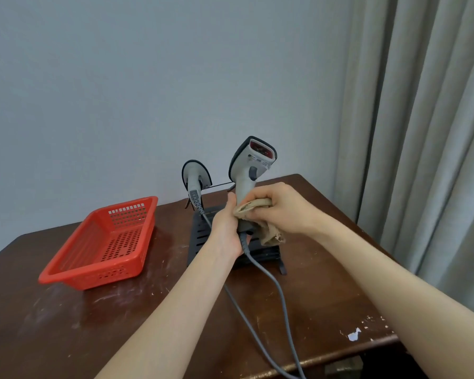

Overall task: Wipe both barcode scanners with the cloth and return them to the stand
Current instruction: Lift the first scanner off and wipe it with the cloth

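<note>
Gripping the lower handle of a grey handheld barcode scanner (pixel 253 165) with the left hand (pixel 227 231), fingers curled round it just above the cable end. Holding it upright above the black slatted stand (pixel 199 235), red scan window turned toward the camera. Clutching a crumpled beige cloth (pixel 253 207) in the right hand (pixel 281 209) and pressing it against the scanner's handle, touching the left hand's fingertips; loose end of the cloth hanging down in front of the stand. Trailing from the handle's base, a grey cable (pixel 281 294), across the scuffed brown tabletop (pixel 66 324) to its near edge. Resting on the stand's left side, a second barcode scanner (pixel 195 180), head toward the wall. Sitting left of the stand and apart from it, a red perforated basket (pixel 93 279).
</note>
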`<action>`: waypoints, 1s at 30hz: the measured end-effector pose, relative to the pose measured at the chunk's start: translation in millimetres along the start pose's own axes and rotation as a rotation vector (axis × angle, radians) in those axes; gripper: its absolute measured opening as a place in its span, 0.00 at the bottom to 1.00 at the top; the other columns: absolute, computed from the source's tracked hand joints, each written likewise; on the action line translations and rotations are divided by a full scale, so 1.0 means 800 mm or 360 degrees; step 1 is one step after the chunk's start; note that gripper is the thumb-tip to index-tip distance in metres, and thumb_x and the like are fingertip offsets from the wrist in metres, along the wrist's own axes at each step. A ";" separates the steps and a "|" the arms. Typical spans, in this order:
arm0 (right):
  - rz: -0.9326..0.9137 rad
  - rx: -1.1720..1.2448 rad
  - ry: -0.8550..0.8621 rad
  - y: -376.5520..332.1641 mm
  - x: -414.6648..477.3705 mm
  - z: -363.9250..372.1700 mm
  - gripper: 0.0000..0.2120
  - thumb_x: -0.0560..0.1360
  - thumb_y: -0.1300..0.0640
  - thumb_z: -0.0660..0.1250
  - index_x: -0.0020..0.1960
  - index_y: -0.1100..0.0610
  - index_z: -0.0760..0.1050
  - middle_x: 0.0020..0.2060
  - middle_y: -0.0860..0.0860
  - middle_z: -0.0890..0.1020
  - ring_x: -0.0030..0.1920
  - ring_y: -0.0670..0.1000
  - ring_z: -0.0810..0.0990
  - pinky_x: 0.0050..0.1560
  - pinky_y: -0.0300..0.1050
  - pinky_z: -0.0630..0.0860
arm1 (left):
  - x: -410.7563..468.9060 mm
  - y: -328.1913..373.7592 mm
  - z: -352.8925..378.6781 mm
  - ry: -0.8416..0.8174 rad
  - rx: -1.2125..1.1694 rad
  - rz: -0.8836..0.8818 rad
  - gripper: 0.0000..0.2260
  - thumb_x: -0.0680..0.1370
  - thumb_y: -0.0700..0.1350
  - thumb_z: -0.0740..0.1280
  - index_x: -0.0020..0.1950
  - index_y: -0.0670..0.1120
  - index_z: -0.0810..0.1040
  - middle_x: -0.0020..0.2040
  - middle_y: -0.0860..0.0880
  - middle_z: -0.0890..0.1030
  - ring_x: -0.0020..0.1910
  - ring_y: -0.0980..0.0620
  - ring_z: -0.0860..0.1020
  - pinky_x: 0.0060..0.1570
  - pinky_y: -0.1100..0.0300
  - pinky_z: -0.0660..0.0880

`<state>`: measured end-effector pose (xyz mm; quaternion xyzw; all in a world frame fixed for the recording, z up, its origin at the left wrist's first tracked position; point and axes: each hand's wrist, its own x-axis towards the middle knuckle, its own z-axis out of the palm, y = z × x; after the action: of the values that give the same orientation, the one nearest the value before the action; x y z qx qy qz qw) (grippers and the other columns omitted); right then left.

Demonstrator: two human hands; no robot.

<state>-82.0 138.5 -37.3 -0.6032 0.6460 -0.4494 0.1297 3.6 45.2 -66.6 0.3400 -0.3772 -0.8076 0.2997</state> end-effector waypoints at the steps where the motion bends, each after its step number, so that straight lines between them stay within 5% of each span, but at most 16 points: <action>1: 0.0040 0.0169 -0.0039 0.002 -0.003 -0.006 0.06 0.72 0.64 0.70 0.45 0.55 0.81 0.37 0.49 0.83 0.39 0.45 0.82 0.43 0.38 0.78 | -0.001 0.001 -0.001 0.0007 0.0010 -0.0017 0.18 0.78 0.58 0.62 0.50 0.43 0.79 0.49 0.43 0.83 0.46 0.45 0.81 0.49 0.51 0.79; 3: 0.0202 0.0673 0.0110 0.008 -0.005 -0.015 0.07 0.73 0.66 0.68 0.47 0.56 0.80 0.36 0.50 0.83 0.36 0.45 0.83 0.39 0.37 0.78 | -0.004 0.004 -0.001 -0.0069 -0.0123 -0.0057 0.18 0.78 0.55 0.63 0.52 0.40 0.79 0.44 0.43 0.82 0.35 0.48 0.79 0.30 0.59 0.78; 5: 0.0383 0.1112 0.0479 0.019 -0.001 -0.019 0.06 0.75 0.66 0.66 0.47 0.57 0.78 0.37 0.53 0.83 0.36 0.48 0.83 0.37 0.40 0.79 | -0.004 0.005 0.001 -0.0155 -0.0259 -0.0131 0.20 0.79 0.55 0.61 0.54 0.38 0.77 0.38 0.44 0.78 0.29 0.52 0.75 0.21 0.64 0.73; 7: 0.0511 0.1228 0.0827 0.029 0.008 -0.019 0.05 0.76 0.64 0.65 0.46 0.55 0.77 0.39 0.52 0.81 0.40 0.50 0.81 0.43 0.45 0.79 | -0.003 0.004 0.004 -0.0206 -0.0314 -0.0139 0.21 0.80 0.56 0.59 0.54 0.37 0.76 0.35 0.45 0.76 0.28 0.54 0.73 0.20 0.65 0.71; 9: 0.0547 0.1275 0.0895 0.030 0.015 -0.012 0.06 0.77 0.63 0.64 0.45 0.54 0.75 0.40 0.52 0.80 0.42 0.52 0.79 0.49 0.50 0.77 | -0.007 0.001 0.009 -0.0244 -0.0245 -0.0069 0.20 0.79 0.56 0.62 0.56 0.39 0.74 0.36 0.44 0.75 0.29 0.54 0.73 0.21 0.65 0.72; 13: 0.0585 0.1432 0.0834 0.020 0.020 0.003 0.05 0.79 0.63 0.61 0.46 0.55 0.73 0.41 0.53 0.79 0.40 0.51 0.80 0.40 0.47 0.80 | -0.018 -0.008 0.015 -0.0266 0.0137 0.0175 0.15 0.75 0.45 0.70 0.58 0.43 0.70 0.41 0.42 0.76 0.31 0.51 0.74 0.25 0.63 0.74; 19: 0.0558 0.1414 0.0854 0.024 0.022 0.004 0.04 0.78 0.63 0.63 0.46 0.55 0.72 0.42 0.54 0.79 0.44 0.53 0.79 0.50 0.53 0.78 | -0.021 -0.003 0.015 -0.0217 0.0390 0.0392 0.14 0.74 0.39 0.71 0.57 0.41 0.72 0.50 0.39 0.80 0.39 0.47 0.83 0.40 0.51 0.82; 24: 0.0438 0.1232 0.0757 0.019 0.017 -0.002 0.10 0.74 0.68 0.63 0.47 0.54 0.75 0.42 0.53 0.81 0.44 0.52 0.80 0.48 0.49 0.78 | -0.021 0.003 0.013 -0.0315 0.0506 0.0249 0.09 0.79 0.43 0.65 0.55 0.39 0.77 0.53 0.38 0.81 0.49 0.43 0.82 0.48 0.44 0.80; 30: 0.0304 0.0604 0.0764 0.022 0.016 -0.004 0.17 0.70 0.69 0.63 0.51 0.49 0.76 0.45 0.47 0.82 0.48 0.49 0.80 0.47 0.43 0.78 | -0.026 0.008 0.014 -0.0395 0.0426 0.0035 0.09 0.82 0.45 0.58 0.56 0.44 0.75 0.47 0.40 0.81 0.41 0.44 0.80 0.37 0.52 0.80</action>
<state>-99.0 126.1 -43.2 -0.3817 0.6166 -0.6770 0.1254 8.4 62.0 -49.2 0.2705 -0.5192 -0.7825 0.2118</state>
